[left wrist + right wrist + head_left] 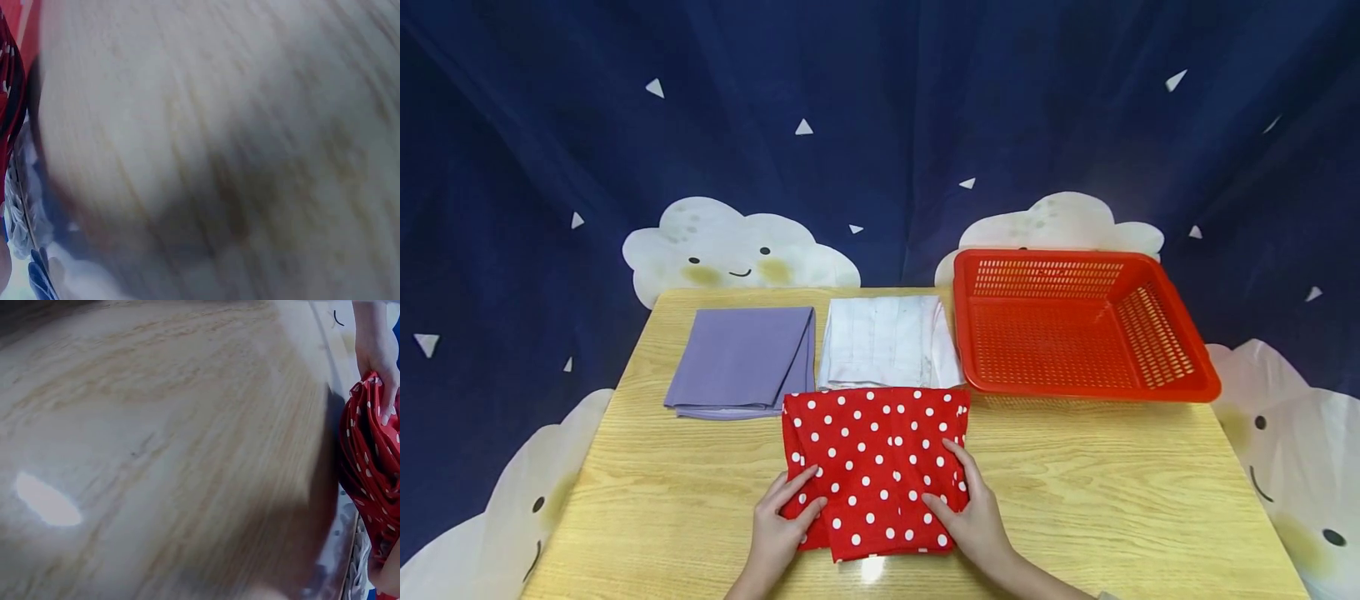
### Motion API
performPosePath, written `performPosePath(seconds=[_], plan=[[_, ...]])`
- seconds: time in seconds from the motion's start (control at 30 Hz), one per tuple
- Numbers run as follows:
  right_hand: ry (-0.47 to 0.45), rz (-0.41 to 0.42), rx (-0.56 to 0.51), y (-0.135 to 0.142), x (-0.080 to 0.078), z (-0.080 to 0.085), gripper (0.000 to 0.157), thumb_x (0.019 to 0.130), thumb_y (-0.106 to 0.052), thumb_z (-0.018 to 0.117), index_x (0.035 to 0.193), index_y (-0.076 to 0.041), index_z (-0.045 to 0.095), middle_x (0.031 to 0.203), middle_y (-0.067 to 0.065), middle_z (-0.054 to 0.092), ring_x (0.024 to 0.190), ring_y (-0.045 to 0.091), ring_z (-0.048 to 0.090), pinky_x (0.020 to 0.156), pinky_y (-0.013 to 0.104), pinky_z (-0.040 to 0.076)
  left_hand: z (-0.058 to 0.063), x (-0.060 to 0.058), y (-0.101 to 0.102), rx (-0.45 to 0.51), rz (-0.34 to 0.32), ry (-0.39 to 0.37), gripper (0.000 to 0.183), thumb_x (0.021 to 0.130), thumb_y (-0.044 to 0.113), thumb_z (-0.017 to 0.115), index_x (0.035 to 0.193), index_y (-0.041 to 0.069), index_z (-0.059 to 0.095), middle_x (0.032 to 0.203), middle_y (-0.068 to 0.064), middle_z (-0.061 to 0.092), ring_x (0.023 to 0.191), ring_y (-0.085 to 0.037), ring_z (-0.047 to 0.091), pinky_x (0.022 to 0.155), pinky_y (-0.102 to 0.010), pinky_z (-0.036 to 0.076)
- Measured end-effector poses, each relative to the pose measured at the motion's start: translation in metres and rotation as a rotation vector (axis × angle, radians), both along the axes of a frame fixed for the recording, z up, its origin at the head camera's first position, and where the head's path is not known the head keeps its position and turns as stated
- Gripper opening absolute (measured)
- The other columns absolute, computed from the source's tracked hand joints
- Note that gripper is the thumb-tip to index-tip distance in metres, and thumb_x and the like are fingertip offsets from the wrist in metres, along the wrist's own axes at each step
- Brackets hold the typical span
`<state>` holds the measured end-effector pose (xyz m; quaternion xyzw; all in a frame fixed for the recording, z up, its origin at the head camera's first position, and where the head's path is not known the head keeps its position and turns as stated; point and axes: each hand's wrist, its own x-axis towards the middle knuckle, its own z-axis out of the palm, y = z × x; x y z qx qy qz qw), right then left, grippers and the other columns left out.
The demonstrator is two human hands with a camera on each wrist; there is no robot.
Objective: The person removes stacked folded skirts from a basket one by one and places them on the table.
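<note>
A red cloth with white polka dots (865, 475), folded into a rough rectangle, lies at the front middle of the wooden table. My left hand (780, 521) rests on its lower left part, thumb and forefinger spread apart on the fabric. Along the right edge, my right hand (973, 517) touches the cloth in much the same way. The other fingers are partly hidden. In the right wrist view, several stacked folds of the red cloth (369, 456) show beside the left hand (380, 359). Mostly tabletop (187, 125) fills the left wrist view.
Behind the red cloth lie a folded purple cloth (737, 358) and a folded white cloth (880, 342). A red plastic basket (1090, 392) with slotted walls stands at the back right. A dark blue curtain (880, 100) with smiling clouds hangs behind the table.
</note>
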<state>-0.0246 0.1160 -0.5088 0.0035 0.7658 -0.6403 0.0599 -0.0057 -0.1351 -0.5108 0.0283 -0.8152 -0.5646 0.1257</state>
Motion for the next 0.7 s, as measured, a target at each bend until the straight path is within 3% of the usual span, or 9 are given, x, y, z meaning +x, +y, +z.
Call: performPosePath(seconds=[0.13, 0.27, 0.37, 0.53, 0.7], plan=[[0.007, 0.003, 0.036, -0.002, 0.002, 0.009, 0.074, 0.073, 0.003, 0.072, 0.136, -0.013, 0.036, 0.115, 0.018, 0.056, 0.093, 0.030, 0.060, 0.065, 0.023, 0.053, -0.007, 0.000, 0.000, -0.010, 0.003, -0.036, 0.041, 0.066, -0.008, 0.074, 0.106, 0.000, 0.067, 0.107, -0.011, 0.061, 0.091, -0.008, 0.057, 0.071, -0.017, 0.051], [-0.001, 0.009, 0.080, -0.003, 0.002, 0.015, 0.073, 0.073, 0.004, 0.071, 0.136, -0.007, 0.035, 0.116, 0.020, 0.055, 0.097, 0.033, 0.058, 0.068, 0.022, 0.052, -0.026, -0.002, -0.003, -0.003, 0.017, -0.085, 0.043, 0.067, -0.007, 0.075, 0.107, 0.004, 0.068, 0.107, -0.009, 0.061, 0.091, -0.011, 0.057, 0.072, -0.020, 0.051], [-0.037, 0.011, 0.088, -0.001, 0.000, 0.003, 0.074, 0.074, 0.000, 0.072, 0.137, -0.012, 0.034, 0.118, 0.020, 0.053, 0.098, 0.033, 0.058, 0.067, 0.023, 0.053, -0.038, -0.004, -0.006, 0.001, 0.018, -0.120, 0.044, 0.068, -0.003, 0.076, 0.110, 0.008, 0.067, 0.108, -0.005, 0.061, 0.093, -0.012, 0.057, 0.072, -0.020, 0.052], [-0.080, 0.010, 0.095, 0.004, -0.005, -0.024, 0.076, 0.073, -0.012, 0.076, 0.136, -0.021, 0.034, 0.120, 0.016, 0.053, 0.101, 0.029, 0.057, 0.067, 0.023, 0.053, -0.044, -0.006, -0.010, 0.015, 0.010, -0.161, 0.044, 0.070, 0.000, 0.076, 0.112, 0.011, 0.067, 0.109, -0.003, 0.059, 0.095, -0.017, 0.057, 0.072, -0.019, 0.051], [-0.035, -0.003, 0.237, 0.008, -0.006, -0.032, 0.080, 0.067, -0.025, 0.081, 0.135, -0.019, 0.038, 0.120, 0.013, 0.053, 0.102, 0.027, 0.055, 0.077, 0.032, 0.051, -0.046, -0.008, -0.009, 0.008, 0.029, -0.206, 0.044, 0.070, 0.001, 0.075, 0.113, 0.010, 0.066, 0.110, -0.005, 0.058, 0.098, -0.023, 0.056, 0.072, -0.021, 0.052]])
